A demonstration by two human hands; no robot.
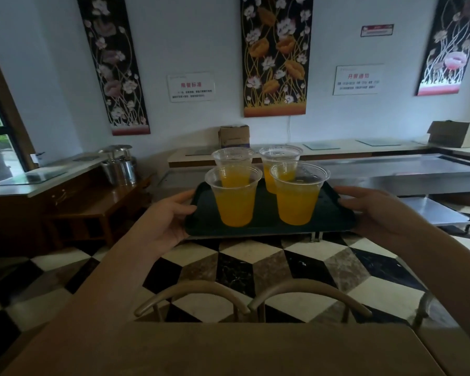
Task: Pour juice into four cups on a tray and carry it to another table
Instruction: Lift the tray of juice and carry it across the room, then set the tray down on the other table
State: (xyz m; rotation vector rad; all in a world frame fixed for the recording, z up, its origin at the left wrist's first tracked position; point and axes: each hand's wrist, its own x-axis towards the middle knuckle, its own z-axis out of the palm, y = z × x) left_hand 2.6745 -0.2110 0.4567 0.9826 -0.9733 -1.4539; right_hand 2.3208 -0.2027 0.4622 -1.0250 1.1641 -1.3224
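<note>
A dark green tray hangs level in the air above the checkered floor. My left hand grips its left edge, thumb on top. My right hand grips its right edge the same way. On the tray stand several clear plastic cups of orange juice: a front-left cup, a front-right cup, a back-left cup and a back-right cup. All are upright and partly filled.
A brown table lies just below me, with two curved chair backs at its far edge. A steel counter runs behind the tray. A wooden sideboard with metal pots stands at the left.
</note>
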